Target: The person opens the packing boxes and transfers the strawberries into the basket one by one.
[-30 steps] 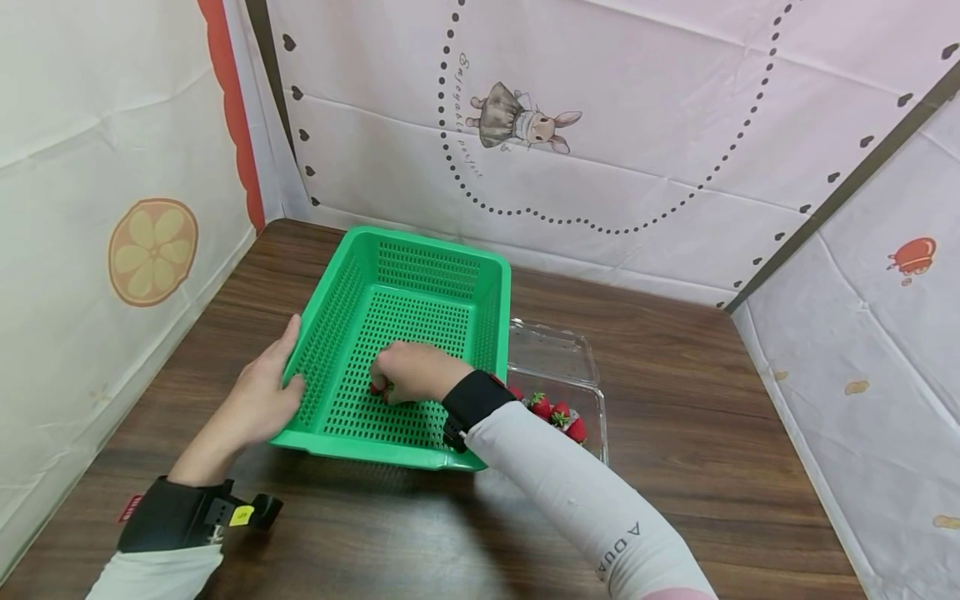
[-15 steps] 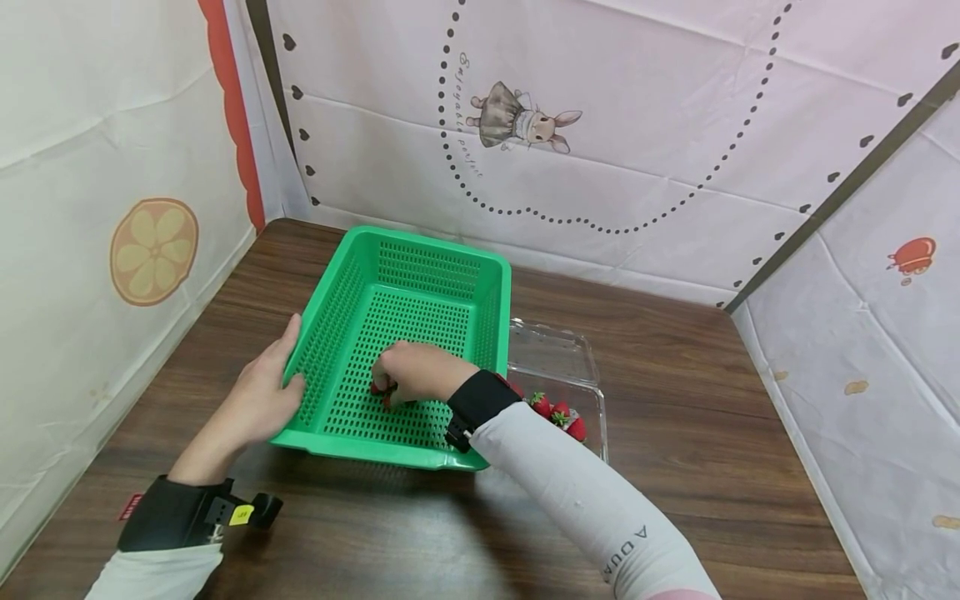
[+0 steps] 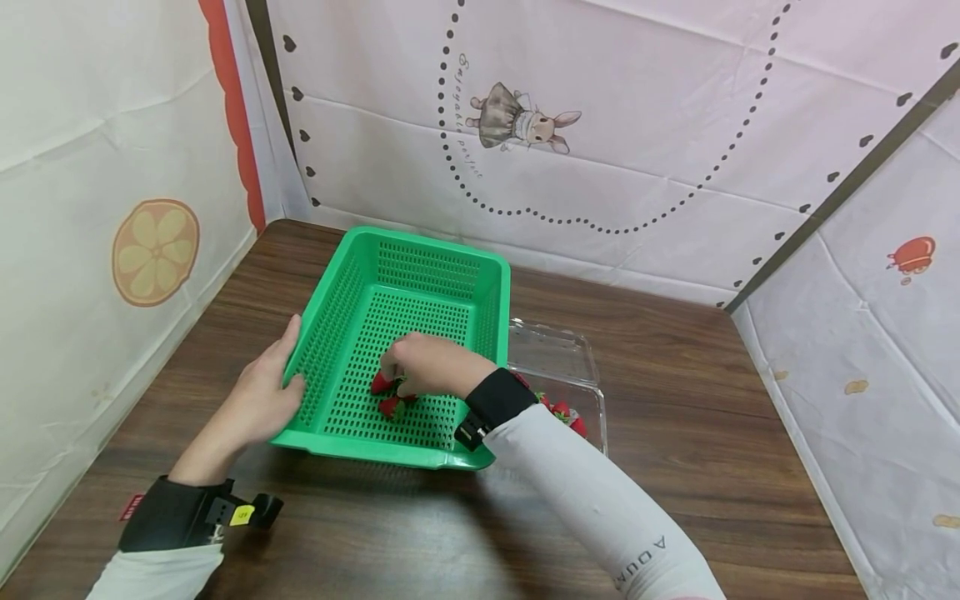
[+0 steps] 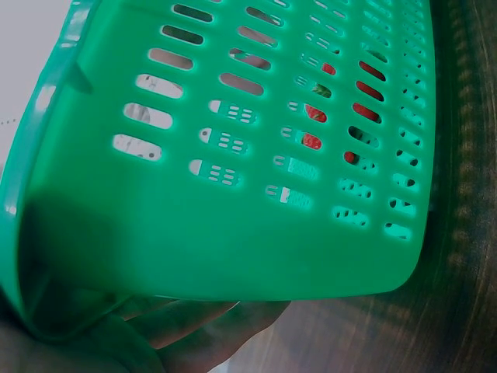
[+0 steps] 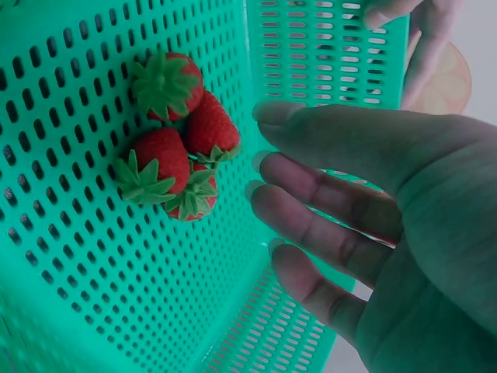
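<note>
Strawberries [image 3: 387,395] lay in a small cluster on the green basket's [image 3: 442,242] floor, just below the fingertips of the right hand [image 3: 427,367]. Half a second before, that hand had been closed over them; now it had lifted a little and let go, so this handful seemed delivered. More berries sat in the clear plastic box [image 3: 558,358] beyond the wrist. The left hand [image 3: 262,400] gripped the basket's near-left rim, thumb over the edge.

From the left wrist, fingers [image 4: 194,334] curled under the basket wall [image 4: 233,233], red showing through the slots.

From the right wrist, the right hand [image 5: 373,233] hung open, fingers relaxed, holding nothing, with four strawberries [image 5: 177,148] beside its fingertips.
</note>
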Demonstrator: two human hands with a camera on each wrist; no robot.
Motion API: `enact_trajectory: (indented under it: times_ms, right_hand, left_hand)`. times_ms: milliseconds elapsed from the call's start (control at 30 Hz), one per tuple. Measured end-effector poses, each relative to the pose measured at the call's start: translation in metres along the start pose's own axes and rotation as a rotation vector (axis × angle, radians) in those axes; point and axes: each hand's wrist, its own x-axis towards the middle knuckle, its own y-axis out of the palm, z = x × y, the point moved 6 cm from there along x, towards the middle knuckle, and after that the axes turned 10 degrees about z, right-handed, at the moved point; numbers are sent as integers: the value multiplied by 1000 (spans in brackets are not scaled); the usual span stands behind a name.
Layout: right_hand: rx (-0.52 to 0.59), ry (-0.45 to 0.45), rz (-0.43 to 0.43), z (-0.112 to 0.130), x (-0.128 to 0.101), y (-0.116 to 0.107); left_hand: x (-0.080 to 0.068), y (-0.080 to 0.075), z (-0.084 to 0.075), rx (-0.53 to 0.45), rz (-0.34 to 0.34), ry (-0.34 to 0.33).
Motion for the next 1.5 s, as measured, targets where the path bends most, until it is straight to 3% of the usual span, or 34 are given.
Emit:
enact_trajectory:
  times_ms: [800, 1200, 1500]
  right_hand:
    - [101, -52, -109, -5, -43, -12]
    - [166, -22, -187, -22, -72, -7]
    - [213, 47, -319, -39, -101, -7]
  left_hand:
    - [1, 2, 0, 4, -2, -5]
    - [1, 1, 0, 6, -3, -11]
    - [2, 2, 1, 7, 3, -13]
